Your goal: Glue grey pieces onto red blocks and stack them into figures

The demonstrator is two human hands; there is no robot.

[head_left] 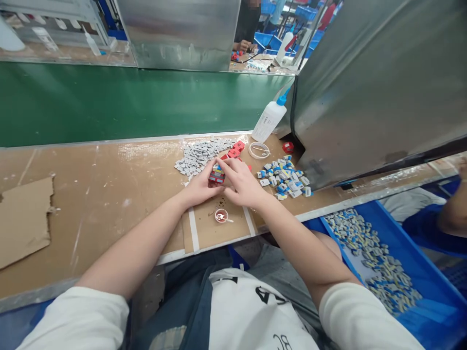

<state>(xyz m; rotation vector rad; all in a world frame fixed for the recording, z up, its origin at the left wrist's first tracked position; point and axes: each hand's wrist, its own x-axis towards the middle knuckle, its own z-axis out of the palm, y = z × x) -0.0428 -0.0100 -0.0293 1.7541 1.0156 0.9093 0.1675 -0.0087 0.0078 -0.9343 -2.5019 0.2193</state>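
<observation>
Between both hands sits a small block of stacked coloured layers, red, yellow and blue (217,174), gripped from its two sides. My left hand (201,188) curls round its left side, and my right hand (243,183) closes over its top and right. The fingertips meet near the top of the block, so part of it is hidden. Just beyond the hands lie red pieces (234,152) in a row. Loose flat grey pieces (200,156) are heaped to the far left. Several white, blue and yellow pieces (286,179) are piled to the right of my right hand.
A small cup (221,216) with a white stick stands close in front. Behind are a white bottle with a blue nozzle (269,121) and a roll of clear tape (259,150). Torn cardboard (27,221) lies left; a blue bin (434,311) of pieces stands right. Another person's hand (243,46) works behind.
</observation>
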